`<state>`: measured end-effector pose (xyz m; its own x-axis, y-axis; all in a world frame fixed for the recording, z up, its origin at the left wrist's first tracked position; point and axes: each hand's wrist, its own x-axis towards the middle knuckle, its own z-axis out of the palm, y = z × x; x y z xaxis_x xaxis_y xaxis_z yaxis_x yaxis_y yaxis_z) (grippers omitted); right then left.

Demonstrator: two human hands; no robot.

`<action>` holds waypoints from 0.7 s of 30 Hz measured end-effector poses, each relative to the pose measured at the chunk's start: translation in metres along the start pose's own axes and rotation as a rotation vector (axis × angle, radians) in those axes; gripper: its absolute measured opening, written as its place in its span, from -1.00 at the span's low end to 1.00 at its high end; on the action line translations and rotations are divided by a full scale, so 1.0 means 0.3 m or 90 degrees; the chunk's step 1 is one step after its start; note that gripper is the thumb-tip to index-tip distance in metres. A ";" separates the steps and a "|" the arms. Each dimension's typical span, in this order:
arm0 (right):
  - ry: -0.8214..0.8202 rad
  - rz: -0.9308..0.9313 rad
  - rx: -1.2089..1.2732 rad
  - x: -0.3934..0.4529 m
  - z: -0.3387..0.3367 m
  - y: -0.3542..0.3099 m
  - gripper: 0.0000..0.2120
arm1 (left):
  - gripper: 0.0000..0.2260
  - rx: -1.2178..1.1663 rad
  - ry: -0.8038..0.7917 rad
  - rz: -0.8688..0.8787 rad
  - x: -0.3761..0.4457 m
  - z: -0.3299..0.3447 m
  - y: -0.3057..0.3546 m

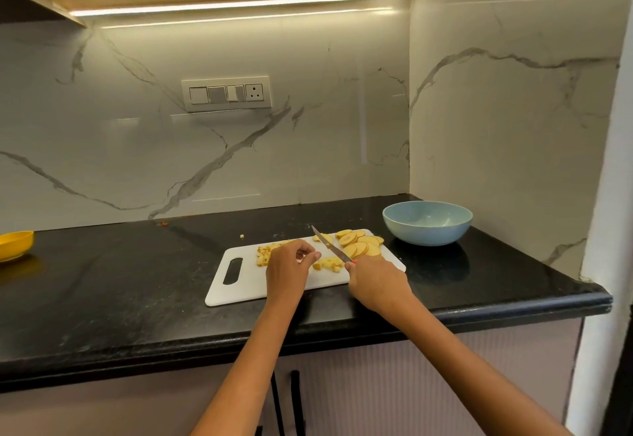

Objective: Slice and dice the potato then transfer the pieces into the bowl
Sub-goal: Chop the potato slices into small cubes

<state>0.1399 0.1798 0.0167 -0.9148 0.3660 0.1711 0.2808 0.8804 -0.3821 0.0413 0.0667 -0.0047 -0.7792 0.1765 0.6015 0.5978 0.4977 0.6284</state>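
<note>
Black stone table (137,281), marble-look walls, light strip under the shelf. White cutting board (246,285) near the front edge; blue bowl (427,222) just right of it, behind. Both arms reach forward over the board. Right hand (375,283) grips knife (330,247), blade angled up-left. Left hand (287,268) fingers curled beside diced potato (329,263); grip unclear. Slices (359,245) on the board's right end.
</note>
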 end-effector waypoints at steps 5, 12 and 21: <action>-0.020 -0.011 0.045 0.013 0.013 0.005 -0.69 | -0.75 0.027 0.042 -0.041 0.000 -0.009 0.008; -0.020 -0.013 0.047 0.014 0.019 0.002 -0.70 | -0.79 0.037 0.054 -0.042 -0.005 -0.013 0.015; -0.023 -0.021 0.103 0.028 0.016 0.002 -0.66 | -0.88 0.044 0.065 -0.112 0.001 -0.010 -0.003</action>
<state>0.1311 0.1820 0.0135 -0.9334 0.3237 0.1547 0.2023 0.8310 -0.5182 0.0410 0.0639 -0.0037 -0.8455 -0.0032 0.5340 0.4367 0.5713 0.6949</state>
